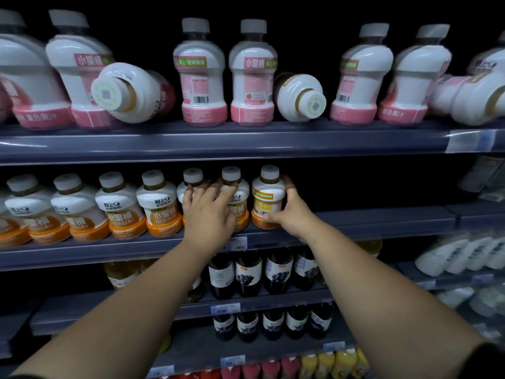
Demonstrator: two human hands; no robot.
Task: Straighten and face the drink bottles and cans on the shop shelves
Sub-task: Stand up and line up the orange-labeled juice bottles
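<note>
- Pink-banded white plastic bottles (203,77) stand along the top grey shelf (246,143); one tipped bottle (128,91) lies between them left of centre, another tipped bottle (299,97) right of centre.
- Orange-banded white plastic bottles (120,209) fill the middle shelf (382,222) from the left.
- Right hand (291,212) wraps the row's rightmost bottle (267,198); left hand (210,212) lies on the two just left of it.
- Dark labelled bottles (276,272) stand on the lower shelf (123,307), beneath.

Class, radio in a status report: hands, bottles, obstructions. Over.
Left hand spread over two orange bottles. Right hand grips end orange bottle, barcode facing out. Nothing blocking; toppled pink bottles above.

Three toppled pink bottles (128,93) (299,98) (475,103), two grips (210,212) (292,212)
</note>
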